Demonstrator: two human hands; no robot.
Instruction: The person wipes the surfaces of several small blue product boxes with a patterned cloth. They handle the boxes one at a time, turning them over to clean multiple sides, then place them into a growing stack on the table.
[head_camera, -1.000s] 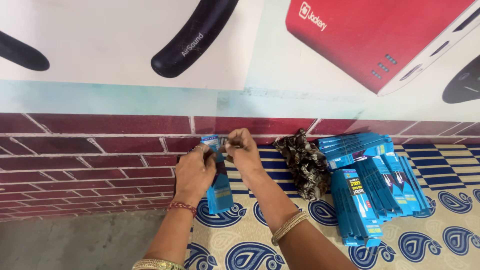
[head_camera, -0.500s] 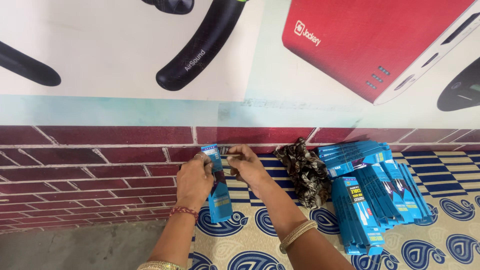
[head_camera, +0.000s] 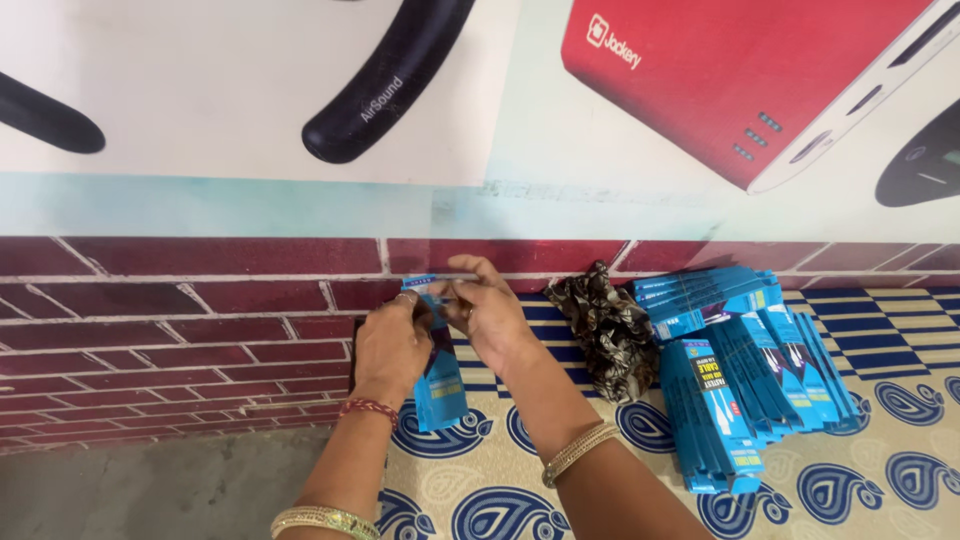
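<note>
Head view, both hands (head_camera: 392, 345) (head_camera: 487, 315) gripping slim glossy blue packet (head_camera: 440, 385)

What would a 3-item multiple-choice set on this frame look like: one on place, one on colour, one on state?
1. Where does the pile of blue packets lie?
A. to the right of the hands, on the patterned mat
B. on the bare grey floor
C. stacked on the crumpled dark cloth

2. What colour is the packet in the hands?
A. red
B. blue
C. yellow

3. How is that packet held?
A. lying flat, untouched
B. pinched by one hand only
C. gripped at its top by both hands

Answers:
1 A: the pile sits on the patterned mat, beyond the crumpled dark cloth.
2 B: its face is blue.
3 C: the left hand and the right hand meet at its top.
</note>
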